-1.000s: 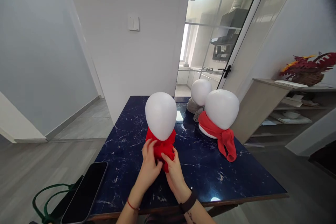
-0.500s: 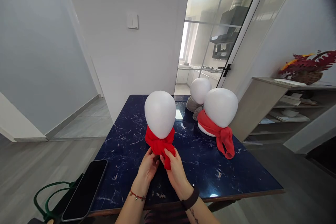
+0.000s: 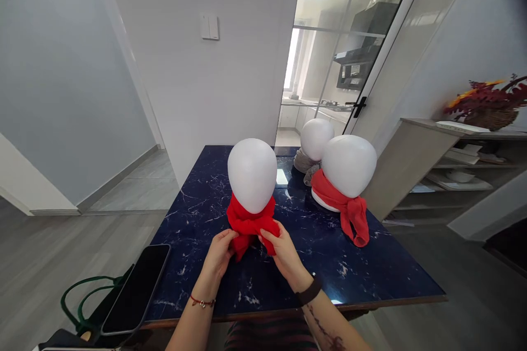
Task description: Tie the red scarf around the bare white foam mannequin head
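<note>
Pale walls (image 3: 239,82) and a grey floor (image 3: 111,241) with a wood pattern make the room. One glass door (image 3: 325,60) is behind, and through it a kitchen is visible. To the right stands one shelf unit (image 3: 411,167), which carries one basket of red leaves (image 3: 489,104) on its top. The desk (image 3: 201,216) is one in number, dark blue and shiny, with white veins like marble and a brown edge.

On this desk there are three white head forms: the right form (image 3: 349,164), the near form (image 3: 252,175) and the back form (image 3: 317,139). Each wears a cloth around its lower part, so I count three cloths: the bright red scarf (image 3: 251,226) on the near form, the paler red scarf (image 3: 353,219), knotted, on the right form, and the grey cloth (image 3: 304,162) on the back form.

Two hands are at the near form. The left hand (image 3: 220,252) pinches the left part of the bright red scarf, and the right hand (image 3: 284,247) grasps its right part. One black phone (image 3: 135,289) lies by the left edge of the desk, beside a green cord (image 3: 72,301). Smallest are one dark wristband (image 3: 308,290) at the right wrist and one red bracelet (image 3: 201,303) at the left.
</note>
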Tool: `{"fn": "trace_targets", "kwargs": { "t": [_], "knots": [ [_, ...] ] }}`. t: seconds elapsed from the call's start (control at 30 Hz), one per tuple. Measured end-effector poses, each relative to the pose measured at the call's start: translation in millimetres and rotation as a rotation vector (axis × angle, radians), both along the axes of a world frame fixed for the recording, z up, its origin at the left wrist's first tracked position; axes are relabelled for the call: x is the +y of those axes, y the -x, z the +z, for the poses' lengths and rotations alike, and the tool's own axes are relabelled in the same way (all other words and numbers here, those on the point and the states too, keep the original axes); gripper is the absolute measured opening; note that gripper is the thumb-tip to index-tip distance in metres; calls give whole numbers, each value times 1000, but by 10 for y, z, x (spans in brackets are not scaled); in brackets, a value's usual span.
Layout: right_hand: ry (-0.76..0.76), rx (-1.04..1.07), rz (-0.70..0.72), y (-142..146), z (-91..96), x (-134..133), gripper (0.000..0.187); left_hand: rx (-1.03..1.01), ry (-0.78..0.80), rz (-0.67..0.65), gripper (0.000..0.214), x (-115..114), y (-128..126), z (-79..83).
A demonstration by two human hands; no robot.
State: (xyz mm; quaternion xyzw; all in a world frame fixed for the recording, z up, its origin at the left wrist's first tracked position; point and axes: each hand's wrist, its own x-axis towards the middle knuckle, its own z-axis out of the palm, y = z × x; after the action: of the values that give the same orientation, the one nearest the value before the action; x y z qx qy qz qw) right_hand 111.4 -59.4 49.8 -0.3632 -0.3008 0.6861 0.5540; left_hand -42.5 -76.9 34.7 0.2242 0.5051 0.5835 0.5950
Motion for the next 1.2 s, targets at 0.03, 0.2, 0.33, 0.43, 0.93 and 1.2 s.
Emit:
{"fn": "trace_targets", "kwargs": {
  "t": [0.03,0.2,0.33,0.43,0.93,1.2],
  "knots": [
    [-3,-12,-4,-12,-9,32,42,14,-5,-14,28,-1,21,1],
    [-96,-183,6,-114,-30,237,39,258,-150,-93,34,52,101,32],
    [-201,-407,10,-260,-32,432,36,557,-231,-44,25,160,212,40],
    [-260,-494,-3,-344,-33,541,29,770,-173,-7,9,221,307,50],
    [-459,-741,-219,-363,-138,809,22,1563,450,-125,33,-46,627,186],
    [-410,-705,-259,-330,-92,653,23,1261,-70,-486,19,-142,318,197]
  ]
}}
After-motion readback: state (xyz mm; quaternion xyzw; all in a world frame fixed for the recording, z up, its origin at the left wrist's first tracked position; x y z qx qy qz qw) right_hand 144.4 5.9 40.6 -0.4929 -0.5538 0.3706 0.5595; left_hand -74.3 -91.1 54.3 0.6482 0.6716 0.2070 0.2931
